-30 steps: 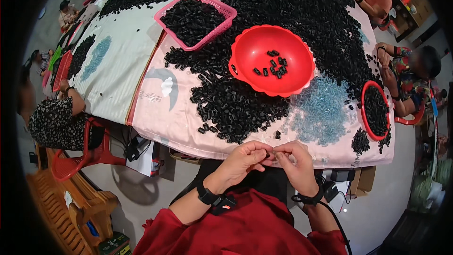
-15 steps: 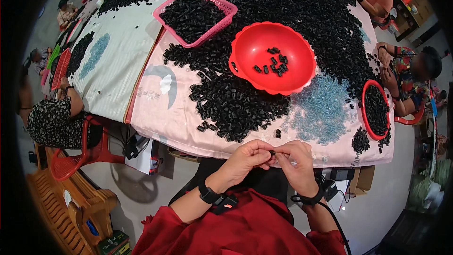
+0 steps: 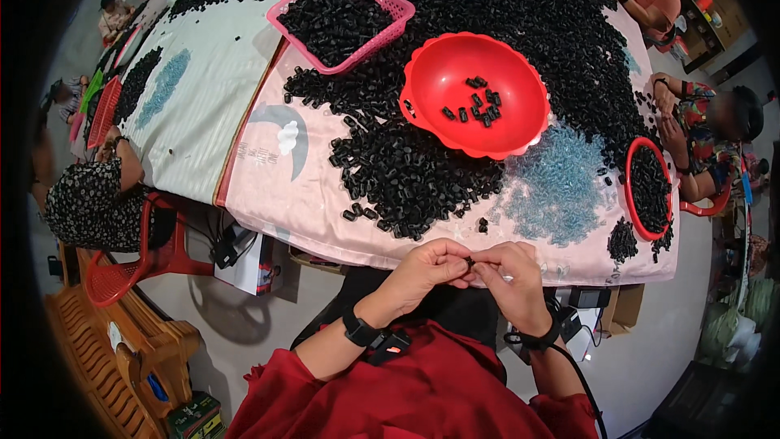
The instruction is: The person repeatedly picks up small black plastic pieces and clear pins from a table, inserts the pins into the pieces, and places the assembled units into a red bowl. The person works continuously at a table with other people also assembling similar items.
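Observation:
My left hand [image 3: 431, 271] and my right hand [image 3: 509, 275] meet at the table's near edge, fingertips pinched together. Between them is a small black plastic piece [image 3: 470, 262], mostly covered by the fingers. Just beyond, a couple of similar black pieces [image 3: 483, 226] lie on the pink cloth. A large heap of black cylindrical pieces [image 3: 398, 175] spreads ahead to the left, and a patch of small clear bluish parts [image 3: 554, 187] lies ahead to the right. Farther off, a red scalloped bowl [image 3: 439, 73] holds several black pieces.
A pink basket [image 3: 398, 10] full of black pieces stands beyond the heap. At the right edge is a red-rimmed basket [image 3: 627, 187]. Co-workers sit right and left around the tables. A red chair [image 3: 122, 276] and a wooden bench [image 3: 97, 341] stand at lower left.
The view has shifted slightly, so the table things appear a little moved. My hands stay together at the same spot, still pinching the small black piece.

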A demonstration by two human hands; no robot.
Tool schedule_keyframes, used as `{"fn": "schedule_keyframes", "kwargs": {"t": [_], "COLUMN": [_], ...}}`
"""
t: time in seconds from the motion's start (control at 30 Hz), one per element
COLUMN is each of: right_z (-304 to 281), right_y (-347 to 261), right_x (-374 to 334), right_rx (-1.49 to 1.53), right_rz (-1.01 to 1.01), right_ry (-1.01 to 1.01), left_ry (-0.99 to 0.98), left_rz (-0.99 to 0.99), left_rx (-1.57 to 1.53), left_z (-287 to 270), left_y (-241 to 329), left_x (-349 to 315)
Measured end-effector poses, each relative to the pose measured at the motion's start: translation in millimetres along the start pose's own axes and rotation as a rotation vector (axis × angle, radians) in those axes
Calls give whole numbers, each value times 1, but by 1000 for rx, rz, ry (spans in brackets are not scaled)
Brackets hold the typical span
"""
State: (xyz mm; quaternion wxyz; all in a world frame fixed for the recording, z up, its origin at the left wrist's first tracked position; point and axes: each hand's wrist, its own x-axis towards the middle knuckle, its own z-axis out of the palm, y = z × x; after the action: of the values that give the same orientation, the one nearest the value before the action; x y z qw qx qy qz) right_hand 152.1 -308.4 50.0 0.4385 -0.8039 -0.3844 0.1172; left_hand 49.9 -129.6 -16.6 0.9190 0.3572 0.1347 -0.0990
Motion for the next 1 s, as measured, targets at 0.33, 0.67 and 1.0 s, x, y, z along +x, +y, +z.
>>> {"fn": "schedule_keyframes", "kwargs": {"t": [0.33,0.67,1.0], "right_z": [15,38,0], "right_y": [52,54,27], "right_x": [17,23,10], "right_rx": [-374,-594,149], "right_rz": [-151,13,364], "right_ry": [161,161,157], "left_ry": [-217,-230,-164], "left_rz": [-84,-94,-39], "left_rx": [105,146,69], "left_z": [-4,-5,-3], "left_y": [18,21,21], "left_x": [-12,-14,-13]}}
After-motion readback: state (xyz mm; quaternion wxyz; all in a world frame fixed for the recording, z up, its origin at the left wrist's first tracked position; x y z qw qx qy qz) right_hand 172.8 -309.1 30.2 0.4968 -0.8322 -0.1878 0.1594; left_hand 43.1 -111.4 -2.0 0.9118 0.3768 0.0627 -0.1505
